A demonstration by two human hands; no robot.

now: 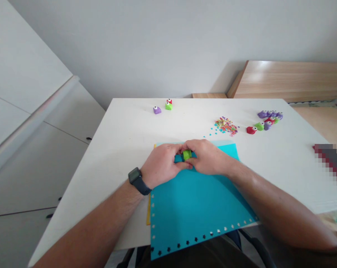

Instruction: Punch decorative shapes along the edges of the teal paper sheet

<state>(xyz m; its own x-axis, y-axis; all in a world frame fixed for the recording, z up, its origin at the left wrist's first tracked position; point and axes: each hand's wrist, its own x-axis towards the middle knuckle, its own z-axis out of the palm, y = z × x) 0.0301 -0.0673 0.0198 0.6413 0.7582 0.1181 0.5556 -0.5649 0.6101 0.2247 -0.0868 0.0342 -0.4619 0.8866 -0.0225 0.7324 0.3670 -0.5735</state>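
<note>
Pinching a small green punch (187,155) in the right hand (209,156), with thumb on its near side and bent fingers on its far side. Holding the left hand (163,160) close from the other side, with curled fingers and thumb right by the same piece; impossible to tell whether grasping it, the paper below, or neither. Working near the far edge of a blue sheet (193,204), about midway between its side edges. Wearing a dark watch (135,176) on the left wrist. Along the left and near edges of the blue sheet, rows of star-shaped holes (196,239), pale over the tabletop and dark past it. Under its left edge, a strip of yellow sheet (148,210). Beneath both, a white table (115,134), overhung at the near side by a blue corner. Beyond the right hand, a loose heap of multicoloured confetti (225,125), with a few blue bits scattered just beside it. At the far side, left of the heap, a purple eyed figure (157,110) near a green one (169,107) and a red one (169,101). Farther right, a cluster of similar purple, red and green figures (267,125), close together.
</note>
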